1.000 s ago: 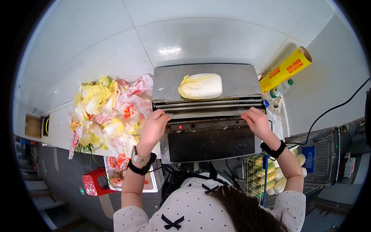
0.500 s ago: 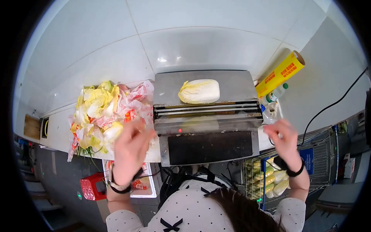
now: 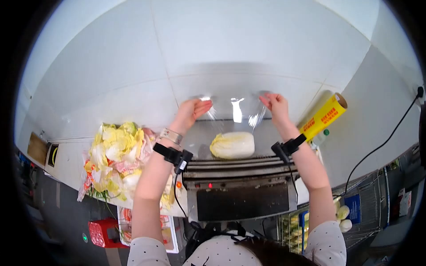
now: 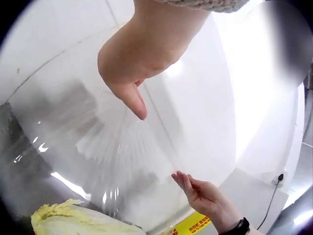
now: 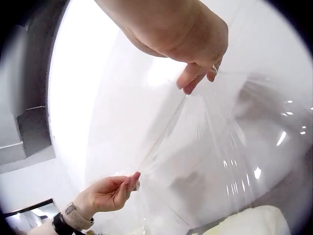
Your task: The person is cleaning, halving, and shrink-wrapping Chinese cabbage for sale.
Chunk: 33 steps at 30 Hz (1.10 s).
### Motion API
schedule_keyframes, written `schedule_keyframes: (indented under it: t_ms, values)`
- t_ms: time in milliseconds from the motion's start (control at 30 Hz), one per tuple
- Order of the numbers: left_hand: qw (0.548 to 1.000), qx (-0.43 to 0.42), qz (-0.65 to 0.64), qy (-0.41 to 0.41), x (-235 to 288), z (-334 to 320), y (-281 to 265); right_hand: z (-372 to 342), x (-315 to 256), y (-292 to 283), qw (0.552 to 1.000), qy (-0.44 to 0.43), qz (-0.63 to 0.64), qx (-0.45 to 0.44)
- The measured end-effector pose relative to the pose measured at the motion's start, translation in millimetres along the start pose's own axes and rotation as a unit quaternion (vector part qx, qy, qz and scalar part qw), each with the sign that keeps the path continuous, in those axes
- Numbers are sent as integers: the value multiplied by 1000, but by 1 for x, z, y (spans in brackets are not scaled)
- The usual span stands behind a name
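Note:
In the head view a napa cabbage [image 3: 233, 145] lies on its side on the flat metal top of a film wrapping machine [image 3: 242, 201]. Clear cling film [image 3: 237, 110] is stretched up beyond it, creased and shining, between both hands. My left hand [image 3: 191, 111] pinches one corner of the film; the left wrist view shows folds fanning down from the thumb [image 4: 139, 105]. Level with it, my right hand [image 3: 278, 108] pinches the other corner. Taut film edge runs between the two hands in the right wrist view, above the pale end of the cabbage [image 5: 252, 223].
Loose cabbage leaves [image 3: 117, 146] and printed wrappers heap on the counter to the left. A yellow roll tube [image 3: 324, 116] leans at the right, by a green-capped bottle [image 3: 326, 132]. Below stand a red stool [image 3: 104, 232], a white box [image 3: 175, 241] and a wire cart [image 3: 364, 213] holding cabbages.
Both hands have gone from the machine's front, out to its sides and near the camera, then forward past the cabbage, drawing the film up with them. The head view has tilted upward.

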<state>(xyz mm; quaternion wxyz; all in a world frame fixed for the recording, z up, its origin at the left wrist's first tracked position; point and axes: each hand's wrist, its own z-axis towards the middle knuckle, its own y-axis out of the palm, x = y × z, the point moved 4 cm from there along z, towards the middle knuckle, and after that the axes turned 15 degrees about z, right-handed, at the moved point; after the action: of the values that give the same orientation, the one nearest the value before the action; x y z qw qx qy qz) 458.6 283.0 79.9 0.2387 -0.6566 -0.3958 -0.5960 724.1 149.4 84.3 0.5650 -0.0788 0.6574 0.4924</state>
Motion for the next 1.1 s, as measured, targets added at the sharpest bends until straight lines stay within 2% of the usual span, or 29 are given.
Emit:
schedule_keyframes:
  t_ms: [33,67,133,167,233,267,367,400,500,533,600,700,733,900,933,1000,1100]
  values:
    - [1000,3,-6,12,-11,14,-1,7,14,-3,1000,-19,21,8]
    - [1000,5,-12,22,-22,26,-1,15,29,-6,999,-24,-21,-11]
    - [989,5,141,44,-43,44,-2,23,53,-13,993,-28,-107,-48]
    - [975,6,216,51,-56,49,-3,23,61,-15,986,-36,-135,-93]
    - [910,5,388,142,-78,38,8,10,79,-18,964,-44,-189,-181]
    - [864,1,469,182,-89,32,13,1,86,-25,938,1,-236,-255]
    - [803,-150,568,104,-98,3,26,-29,83,-39,863,100,-345,-355]
    - [815,-164,547,93,-109,1,24,-33,89,-49,841,129,-352,-390]
    - [880,-206,419,82,-118,-10,19,-55,91,-68,752,120,-439,-477]
    - [841,-222,480,109,-112,-15,20,-62,88,-67,730,112,-462,-490]
    - [747,-250,593,163,-98,-25,25,-69,79,-63,770,134,-414,-467]
    - [694,-237,654,185,-91,-42,34,-85,67,-55,806,177,-380,-418]
    - [695,-223,657,190,-93,-44,34,-89,66,-52,814,192,-375,-401]
    - [693,-158,668,220,-109,-44,33,-101,67,-43,830,157,-405,-350]
    - [710,-157,651,218,-110,-44,32,-103,69,-43,837,149,-400,-342]
    - [742,-153,615,217,-110,-39,30,-102,72,-42,841,181,-407,-307]
    - [733,-148,630,211,-107,-39,31,-98,76,-47,850,200,-398,-283]
